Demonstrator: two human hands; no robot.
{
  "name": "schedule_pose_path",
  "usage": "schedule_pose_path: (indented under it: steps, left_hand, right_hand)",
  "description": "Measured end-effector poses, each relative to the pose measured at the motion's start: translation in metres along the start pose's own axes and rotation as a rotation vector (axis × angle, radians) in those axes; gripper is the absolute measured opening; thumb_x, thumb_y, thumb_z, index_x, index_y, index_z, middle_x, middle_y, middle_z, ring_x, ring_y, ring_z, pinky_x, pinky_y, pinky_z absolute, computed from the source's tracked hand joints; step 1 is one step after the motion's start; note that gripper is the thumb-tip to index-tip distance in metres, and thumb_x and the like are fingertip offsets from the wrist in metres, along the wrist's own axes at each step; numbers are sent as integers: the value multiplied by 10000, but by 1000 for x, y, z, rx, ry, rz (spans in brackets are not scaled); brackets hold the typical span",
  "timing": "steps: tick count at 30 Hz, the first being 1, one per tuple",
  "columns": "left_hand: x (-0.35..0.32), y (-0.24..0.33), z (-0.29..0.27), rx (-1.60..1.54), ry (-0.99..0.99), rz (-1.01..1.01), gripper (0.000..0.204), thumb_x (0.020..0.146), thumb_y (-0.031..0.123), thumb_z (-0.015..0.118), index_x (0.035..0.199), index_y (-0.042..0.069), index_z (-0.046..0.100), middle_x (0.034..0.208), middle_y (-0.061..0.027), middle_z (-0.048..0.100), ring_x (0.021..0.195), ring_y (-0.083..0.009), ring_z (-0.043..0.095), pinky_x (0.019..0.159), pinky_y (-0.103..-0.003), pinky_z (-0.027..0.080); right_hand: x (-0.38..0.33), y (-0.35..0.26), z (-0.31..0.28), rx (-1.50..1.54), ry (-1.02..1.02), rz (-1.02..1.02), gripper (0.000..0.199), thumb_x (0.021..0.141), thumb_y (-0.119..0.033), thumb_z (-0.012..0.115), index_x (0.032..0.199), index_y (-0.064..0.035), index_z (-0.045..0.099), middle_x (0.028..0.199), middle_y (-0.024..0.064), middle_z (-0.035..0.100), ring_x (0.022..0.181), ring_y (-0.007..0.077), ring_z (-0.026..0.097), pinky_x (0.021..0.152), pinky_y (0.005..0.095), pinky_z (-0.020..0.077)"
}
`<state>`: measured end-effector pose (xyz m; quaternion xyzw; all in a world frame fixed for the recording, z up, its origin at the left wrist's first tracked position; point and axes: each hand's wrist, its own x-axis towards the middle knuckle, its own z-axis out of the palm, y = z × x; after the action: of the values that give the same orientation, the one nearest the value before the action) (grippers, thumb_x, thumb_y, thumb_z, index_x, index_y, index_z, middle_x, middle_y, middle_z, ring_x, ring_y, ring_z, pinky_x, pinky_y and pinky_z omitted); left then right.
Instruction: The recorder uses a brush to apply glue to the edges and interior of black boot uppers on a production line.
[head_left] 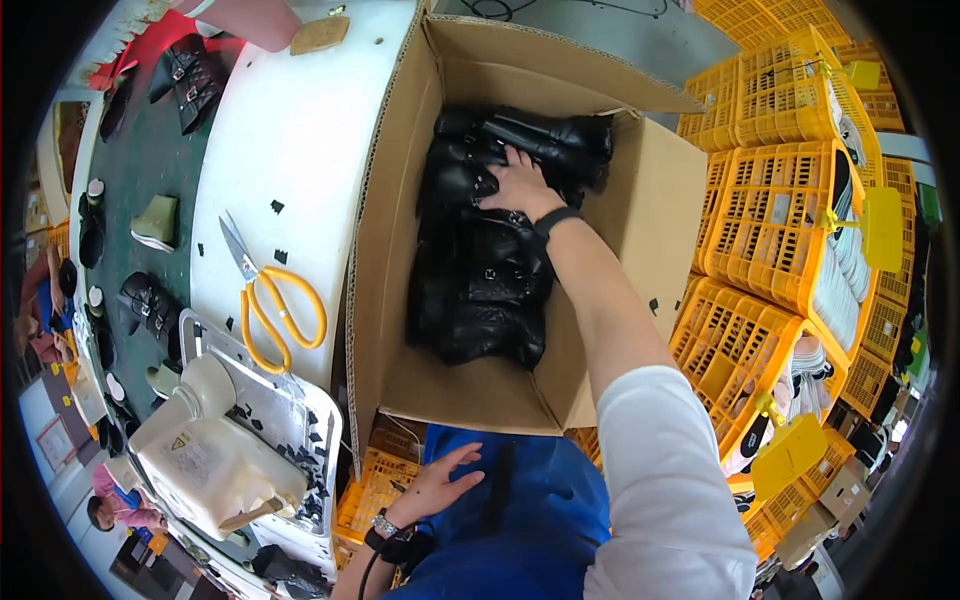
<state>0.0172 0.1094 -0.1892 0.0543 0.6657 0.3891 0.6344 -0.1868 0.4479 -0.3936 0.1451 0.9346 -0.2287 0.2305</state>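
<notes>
white counter [290, 130] beside stacked yellow crates [775, 225]. open cardboard box [395, 330] holds black buckled boots [480, 270], packed flat. right hand [520, 185] presses open-palmed on the top boot, grip released, steadying it. left hand [440, 485] rests open against blue apron [530, 510], holding nothing. yellow-handled scissors [270, 300] lie on the counter.

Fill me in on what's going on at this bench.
A person in a blue apron reaches their right hand into a large open cardboard box, palm flat on a pile of glossy black buckled boots. Their left hand rests open against the apron by the waist, holding nothing. Yellow-handled scissors lie on the white tabletop beside the box, and stacked yellow plastic crates stand to the right.
</notes>
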Motion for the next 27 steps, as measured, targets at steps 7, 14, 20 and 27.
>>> schedule_pose_path:
  steps: [7, 14, 20, 27]
  left_hand:
    - [7, -5, 10, -42, 74, -36, 496, 836, 224, 605, 1264, 51, 424, 1129, -144, 570, 1067, -234, 543, 908, -319, 413]
    - [15, 9, 8, -36, 95, 29, 488, 836, 200, 600, 1265, 55, 419, 1108, -136, 583, 1057, -222, 548, 896, -308, 416]
    - [11, 45, 8, -93, 147, 176, 441, 832, 66, 593, 1245, 46, 440, 1095, -88, 572, 1051, -170, 531, 918, -300, 411]
    - [-2, 94, 23, -214, 618, 566, 523, 735, 134, 702, 1185, -17, 481, 1090, -119, 571, 991, -173, 545, 884, -311, 420]
  right_hand:
    - [43, 9, 8, 105, -4, 105, 1100, 522, -395, 796, 1402, -210, 163, 1396, 179, 278, 1291, 363, 241, 1043, 480, 206]
    - [17, -1, 18, 359, -8, 257, 848, 513, -327, 801, 1250, -122, 435, 1195, 143, 526, 1160, 337, 438, 955, 447, 345]
    - [-61, -20, -1, 501, 41, 216, 494, 532, -248, 784, 955, -45, 631, 960, 156, 628, 940, 327, 581, 825, 378, 455]
    - [-299, -54, -49, 1197, 175, -182, 415, 608, -30, 744, 981, 41, 578, 936, 99, 635, 861, 158, 578, 806, 296, 457]
